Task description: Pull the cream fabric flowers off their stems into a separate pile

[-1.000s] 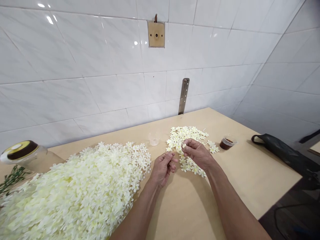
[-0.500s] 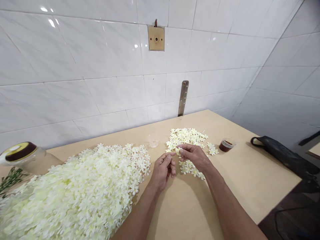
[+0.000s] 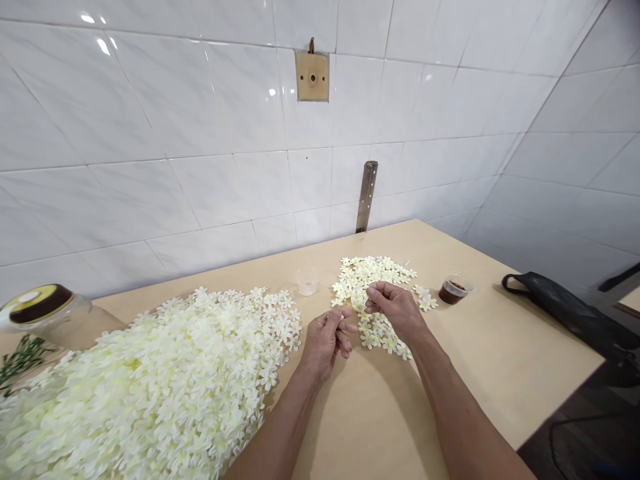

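Observation:
A large heap of small cream fabric flowers (image 3: 165, 387) covers the left half of the wooden table (image 3: 480, 360). A smaller, flatter spread of loose flowers (image 3: 373, 277) lies in the middle. My right hand (image 3: 395, 310) hovers over that spread with its fingers curled and its fingertips pinched; what they pinch is too small to make out. My left hand (image 3: 325, 337) is just beside it with its fingers curled, thumb against forefinger, and whatever it pinches is hidden.
A small clear cup (image 3: 307, 280) stands behind the hands. A small tub of brown stuff (image 3: 453, 290) sits right of the flowers. A black bag (image 3: 565, 310) lies at the table's right edge. A jar with a brown-yellow lid (image 3: 43, 307) and green stems (image 3: 20, 357) are far left.
My right hand has moved slightly back and to the right over the small spread of flowers, then stayed pinched. My left hand has hardly moved.

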Tool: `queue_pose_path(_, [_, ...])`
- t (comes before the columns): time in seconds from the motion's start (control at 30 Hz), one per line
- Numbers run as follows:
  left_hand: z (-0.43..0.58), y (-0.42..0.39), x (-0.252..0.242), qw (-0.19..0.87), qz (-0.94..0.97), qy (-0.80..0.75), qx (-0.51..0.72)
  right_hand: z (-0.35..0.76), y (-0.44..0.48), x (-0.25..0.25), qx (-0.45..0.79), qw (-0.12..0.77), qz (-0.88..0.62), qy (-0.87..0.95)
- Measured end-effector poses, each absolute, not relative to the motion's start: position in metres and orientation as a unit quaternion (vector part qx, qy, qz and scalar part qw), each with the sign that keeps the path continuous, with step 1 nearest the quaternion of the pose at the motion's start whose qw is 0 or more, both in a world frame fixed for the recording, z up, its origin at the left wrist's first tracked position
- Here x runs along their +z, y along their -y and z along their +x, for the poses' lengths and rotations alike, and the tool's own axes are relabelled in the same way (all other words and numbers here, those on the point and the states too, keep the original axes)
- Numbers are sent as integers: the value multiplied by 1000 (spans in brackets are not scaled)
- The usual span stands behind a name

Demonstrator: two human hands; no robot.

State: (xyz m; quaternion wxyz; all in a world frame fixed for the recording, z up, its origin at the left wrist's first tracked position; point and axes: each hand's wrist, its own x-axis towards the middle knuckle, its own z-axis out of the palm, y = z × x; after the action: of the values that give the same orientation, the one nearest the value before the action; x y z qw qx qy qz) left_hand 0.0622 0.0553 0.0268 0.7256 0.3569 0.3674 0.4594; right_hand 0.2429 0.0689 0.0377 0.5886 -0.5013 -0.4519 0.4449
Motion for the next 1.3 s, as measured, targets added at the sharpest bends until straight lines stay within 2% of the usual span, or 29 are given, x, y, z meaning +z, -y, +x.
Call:
queue_pose_path(0.37, [60, -52, 30, 675, 420, -427, 430, 244, -67, 45, 505, 613, -436, 423])
queue_pose_path(0.57, [62, -53, 23, 691, 431, -346, 466, 239, -67, 46, 491, 614, -462, 410])
queue_pose_path(0.83, [59, -52, 27, 690, 418, -408, 426, 242, -66, 47, 498, 609, -471, 401])
queue_pose_path(1.07, [58, -54, 32, 732, 365, -386, 427, 237, -65, 44, 411, 569, -520, 487])
queue_pose_path(1.3, [57, -55, 29, 744, 361, -350, 440, 234, -60, 51, 367, 568, -531, 511])
